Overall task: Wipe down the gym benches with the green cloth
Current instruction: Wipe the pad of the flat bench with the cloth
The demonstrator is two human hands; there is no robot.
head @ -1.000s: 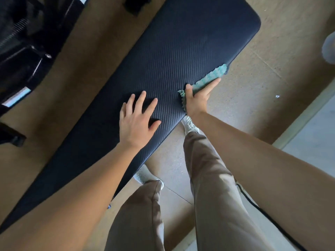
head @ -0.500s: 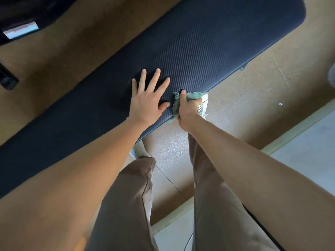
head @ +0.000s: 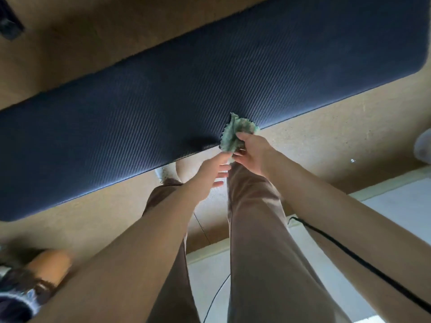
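Ribbing covers the dark bench pad (head: 210, 89), which crosses the view on a slant from lower left to upper right. Its left end is cut off by the picture edge, and whatever carries it is hidden beneath it.

At the pad's near edge the right hand (head: 253, 155) grips the green cloth (head: 233, 134), thumb and curled fingers closed round its lower part. The cloth is bunched into a ragged wad, and its upper folds overlap the pad's edge in this view. Whether it rests on the pad or is held just clear of it cannot be told.

The left hand (head: 210, 173) reaches in from below with its fingers loosely extended and holds nothing. Its foremost fingertip seems to touch the cloth's bottom edge, though blur makes the contact uncertain.

Two trouser legs (head: 254, 229) run down between the forearms, and the toe of a pale shoe (head: 164, 172) shows at the pad's edge, the rest of it covered. A black cable (head: 349, 255) crosses the lighter part of the floor (head: 326, 145) and disappears behind the right forearm.

A dark fitting (head: 10, 29) is clipped at the top left, a pale round shape (head: 423, 145) at the right edge, and a blurred brown object (head: 50, 264) sits at the lower left. None of these can be identified.
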